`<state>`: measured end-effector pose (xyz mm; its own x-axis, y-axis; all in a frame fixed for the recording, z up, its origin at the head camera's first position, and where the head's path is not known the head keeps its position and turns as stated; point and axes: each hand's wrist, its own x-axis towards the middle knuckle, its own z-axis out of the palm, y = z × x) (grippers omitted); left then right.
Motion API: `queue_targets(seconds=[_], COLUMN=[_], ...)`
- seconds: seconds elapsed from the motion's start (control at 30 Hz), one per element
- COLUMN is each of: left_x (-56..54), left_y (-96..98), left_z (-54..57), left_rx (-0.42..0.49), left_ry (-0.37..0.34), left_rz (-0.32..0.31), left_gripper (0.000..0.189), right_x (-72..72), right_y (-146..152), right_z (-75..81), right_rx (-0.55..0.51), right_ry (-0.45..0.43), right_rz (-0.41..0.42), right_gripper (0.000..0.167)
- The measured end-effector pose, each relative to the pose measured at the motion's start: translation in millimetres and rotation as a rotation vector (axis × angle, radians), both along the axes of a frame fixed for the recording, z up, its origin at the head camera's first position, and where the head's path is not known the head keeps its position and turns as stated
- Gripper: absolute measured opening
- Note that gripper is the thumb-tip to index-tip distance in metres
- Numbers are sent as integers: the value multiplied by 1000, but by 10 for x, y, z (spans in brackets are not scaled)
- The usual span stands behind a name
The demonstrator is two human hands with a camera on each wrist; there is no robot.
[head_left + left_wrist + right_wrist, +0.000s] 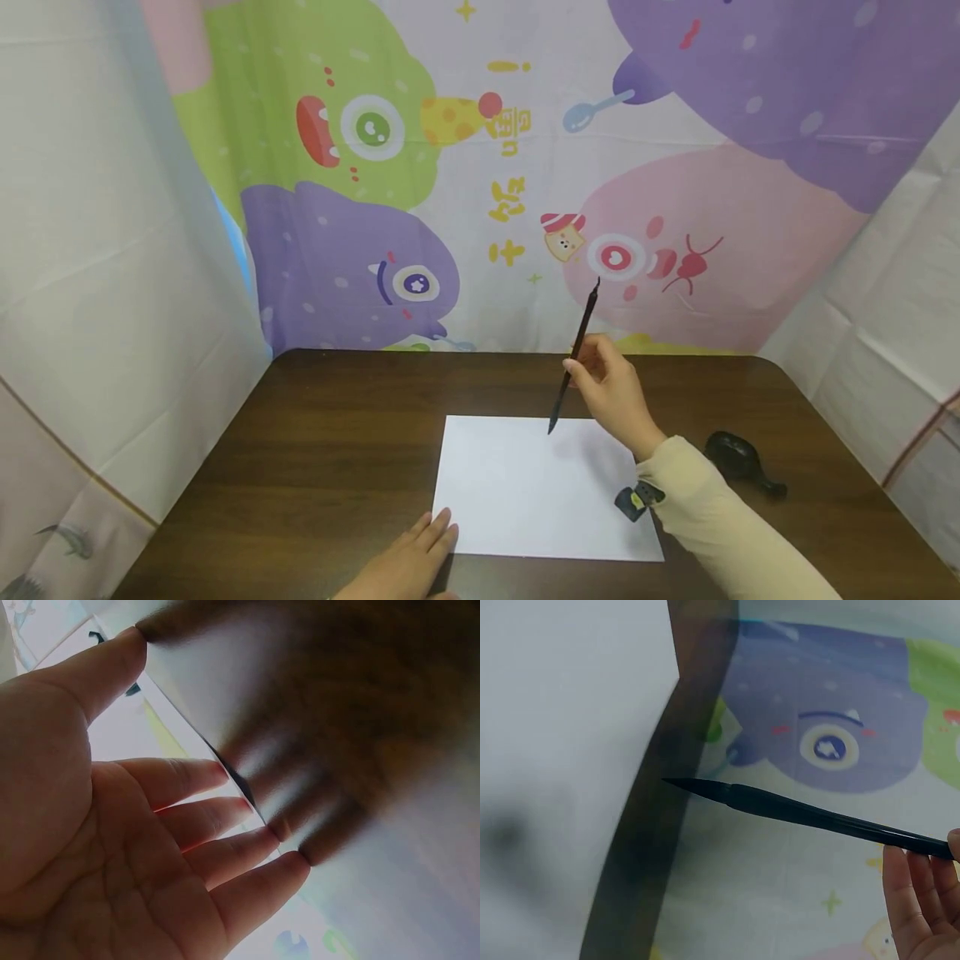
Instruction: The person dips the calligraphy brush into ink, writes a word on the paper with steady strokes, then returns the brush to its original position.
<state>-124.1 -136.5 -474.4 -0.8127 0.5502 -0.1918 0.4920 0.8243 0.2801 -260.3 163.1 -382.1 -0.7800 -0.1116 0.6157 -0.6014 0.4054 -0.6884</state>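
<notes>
My right hand point(611, 387) pinches a dark writing brush point(576, 350) by its shaft, thumb against fingers. The brush leans, its dark pointed tip low over the far edge of a white sheet of paper point(525, 492). In the right wrist view the brush point(802, 812) runs sideways, with the fingers point(904, 900) at its shaft. My left hand point(412, 558) rests at the paper's near left corner, fingers straight. The left wrist view shows this hand point(150, 847) from the palm side, fingertips down on the surface at the paper's edge.
On the brown wooden table point(337, 450), a black, rounded dish with a narrow spout-like end point(738, 458) lies right of the paper, beside the right sleeve point(720, 517). Behind the table hangs a cartoon-printed cloth point(510, 308). Pale cloth walls point(112, 208) stand at both sides.
</notes>
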Motion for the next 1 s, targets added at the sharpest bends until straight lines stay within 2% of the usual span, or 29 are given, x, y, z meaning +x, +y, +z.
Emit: queue_targets(seconds=[0.23,0.47,0.7,0.87,1.0], left_x=[-4,-15,-23,-33,-50], left_y=[-2,-6,-15,-6,11], left_z=[5,1,-22,-19,-5], left_rx=[3,10,8,-9,-39], left_ry=[13,-3,-8,6,48], left_rz=[-5,12,17,13,11], left_gripper=[81,81,80,79,75], right_x=[-5,-40,-48,-45,-59], right_y=[-236,-458,-608,-654,-688], right_z=[-93,-190,-221,-239,-251], right_rx=[-15,-38,-45,-44,-37], right_ry=[-8,-46,-58,-68,-81], right_rz=[33,72,98,112,105], right_gripper=[18,19,17,15,15])
